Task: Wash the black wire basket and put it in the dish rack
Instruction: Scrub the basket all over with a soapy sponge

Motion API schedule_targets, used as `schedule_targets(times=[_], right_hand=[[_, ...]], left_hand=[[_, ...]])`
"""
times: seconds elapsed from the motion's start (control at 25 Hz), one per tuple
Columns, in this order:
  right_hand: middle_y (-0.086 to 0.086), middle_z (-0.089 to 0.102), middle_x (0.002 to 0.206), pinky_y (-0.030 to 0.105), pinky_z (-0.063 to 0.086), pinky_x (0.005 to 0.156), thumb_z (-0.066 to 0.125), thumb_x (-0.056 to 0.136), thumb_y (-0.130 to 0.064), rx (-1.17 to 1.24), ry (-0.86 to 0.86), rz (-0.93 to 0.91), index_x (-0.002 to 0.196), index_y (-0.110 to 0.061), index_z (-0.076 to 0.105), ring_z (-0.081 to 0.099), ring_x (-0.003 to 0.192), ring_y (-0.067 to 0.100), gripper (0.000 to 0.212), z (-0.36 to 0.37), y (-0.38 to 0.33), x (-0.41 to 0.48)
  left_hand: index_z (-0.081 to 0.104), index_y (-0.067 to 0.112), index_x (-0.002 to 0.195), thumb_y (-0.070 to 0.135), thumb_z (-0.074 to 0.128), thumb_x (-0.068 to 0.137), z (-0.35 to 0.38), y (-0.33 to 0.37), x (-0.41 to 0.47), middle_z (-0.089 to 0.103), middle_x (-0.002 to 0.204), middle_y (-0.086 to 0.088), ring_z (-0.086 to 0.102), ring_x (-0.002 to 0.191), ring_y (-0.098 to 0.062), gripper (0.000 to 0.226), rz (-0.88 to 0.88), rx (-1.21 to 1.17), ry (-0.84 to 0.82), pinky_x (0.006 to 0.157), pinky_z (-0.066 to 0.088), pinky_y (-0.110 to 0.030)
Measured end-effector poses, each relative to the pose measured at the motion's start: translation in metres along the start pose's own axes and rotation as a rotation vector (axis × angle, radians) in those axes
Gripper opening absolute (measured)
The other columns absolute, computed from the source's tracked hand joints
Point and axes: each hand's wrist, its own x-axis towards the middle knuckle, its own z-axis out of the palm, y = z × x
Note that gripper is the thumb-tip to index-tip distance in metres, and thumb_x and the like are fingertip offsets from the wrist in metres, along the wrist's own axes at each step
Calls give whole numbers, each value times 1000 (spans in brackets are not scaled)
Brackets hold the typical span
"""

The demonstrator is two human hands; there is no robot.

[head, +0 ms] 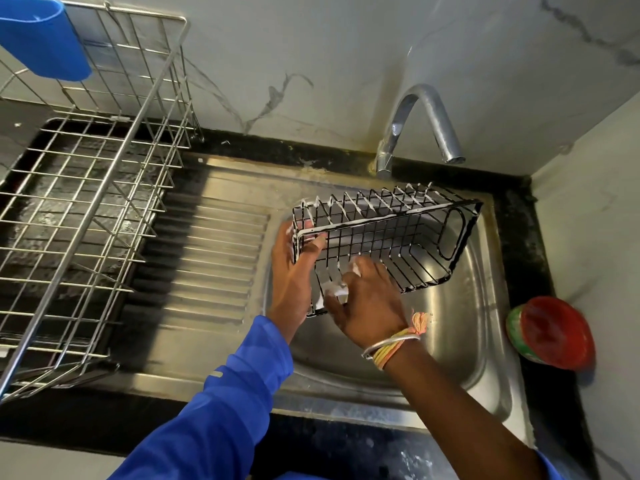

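The black wire basket (398, 237) is held tilted above the steel sink bowl (460, 327), with white soap foam along its rim and wires. My left hand (294, 271) grips the basket's left end, fingers hooked over the rim. My right hand (367, 299) presses a small foamy white scrubber (337, 291) against the basket's near side; the scrubber is mostly hidden by my fingers. The steel dish rack (86, 209) stands to the left on the black counter, apart from the basket.
A curved steel tap (419, 123) rises behind the sink with no water running. A ribbed drainboard (207, 258) lies between sink and rack. A red-lidded tub (550, 330) sits on the right counter. A blue cup (41, 39) hangs on the rack's top left.
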Motion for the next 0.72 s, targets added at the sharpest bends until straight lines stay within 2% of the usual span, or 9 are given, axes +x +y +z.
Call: schedule_targets(times=[0.08, 0.16, 0.24, 0.32, 0.36, 0.44, 0.56, 0.64, 0.72], right_hand=[[8, 47, 133, 42, 43, 96, 57, 85, -49, -142, -43, 11, 97, -14, 70, 43, 121, 28, 39, -4, -5, -4], [6, 51, 128, 39, 44, 97, 58, 89, -40, -85, -100, 22, 101, -13, 69, 46, 119, 25, 31, -5, -9, -4], [5, 58, 116, 34, 48, 93, 63, 90, -22, 39, -157, 31, 104, -13, 66, 54, 110, 21, 17, -11, -8, 2], [4, 61, 110, 31, 50, 88, 62, 89, -7, 76, -191, 36, 105, -15, 65, 58, 104, 20, 18, -20, -3, 9], [4, 63, 109, 32, 50, 86, 59, 89, -3, 76, -191, 38, 107, -16, 64, 59, 102, 21, 23, -26, -1, 12], [6, 64, 105, 33, 51, 82, 53, 90, -1, 67, -187, 33, 115, -18, 62, 60, 100, 24, 32, -39, 4, 16], [2, 59, 101, 29, 48, 75, 54, 87, 2, -24, -214, -9, 125, -30, 58, 60, 99, 24, 51, -55, 4, 14], [5, 66, 115, 31, 50, 82, 58, 89, -1, -76, -245, -70, 128, -29, 59, 63, 104, 24, 48, -60, -1, 17], [7, 66, 120, 34, 51, 90, 63, 89, -8, -47, -307, -117, 124, -21, 63, 63, 107, 24, 38, -58, -11, 19]], left_hand=[[46, 3, 145, 47, 70, 74, -1, -2, 3, 57, 140, -22, 57, 130, -33, 87, -1, -11, -5, 110, 47, -47], [47, 2, 144, 44, 69, 77, -1, -2, 5, 58, 138, -24, 58, 129, -35, 82, 10, -5, -8, 110, 46, -51], [52, 6, 140, 39, 69, 78, -1, 0, 5, 61, 134, -19, 61, 126, -27, 72, 3, 1, -6, 107, 51, -42], [56, 17, 132, 33, 70, 79, 2, 3, 2, 65, 127, -6, 64, 118, -11, 57, -4, -11, -3, 99, 53, -28], [56, 18, 131, 33, 70, 78, 2, 5, 2, 65, 127, -4, 64, 117, -9, 56, -6, -7, 2, 99, 53, -27], [58, 12, 128, 39, 70, 77, 0, 6, 4, 65, 123, -14, 64, 115, -18, 59, 12, 5, -3, 99, 53, -32], [58, 6, 123, 39, 68, 79, -5, 6, 8, 63, 118, -26, 63, 111, -29, 55, 30, 10, -12, 100, 51, -45], [60, 9, 119, 38, 68, 79, -4, 5, 9, 64, 114, -23, 63, 107, -26, 50, 44, 10, -11, 98, 52, -44], [59, 11, 121, 41, 68, 77, -1, 5, 7, 65, 118, -22, 64, 110, -25, 54, 36, 7, -15, 98, 52, -38]])
